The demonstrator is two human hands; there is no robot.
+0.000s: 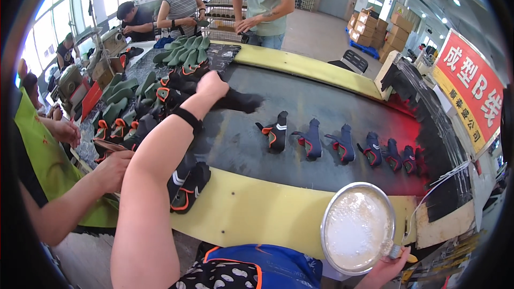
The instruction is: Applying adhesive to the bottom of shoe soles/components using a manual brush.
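Note:
My left arm reaches across the belt, and my left hand is closed around a dark, smeared shoe upper; its fingertips are hidden. At lower right, my right hand grips a brush with a yellow handle, beside a round metal pan of white frothy liquid. Whether this hand also bears the pan, I cannot tell. On the dark conveyor belt, a row of navy and black shoe uppers with orange edging runs toward the red-lit right end. Two dark uppers lie left of my arm's far side, near the yellow ledge.
Beside me on the left, a co-worker's hand touches dark uppers. Green shoe lasts and more uppers crowd the far left table. A yellow ledge borders the belt. A red sign stands right; several people work beyond.

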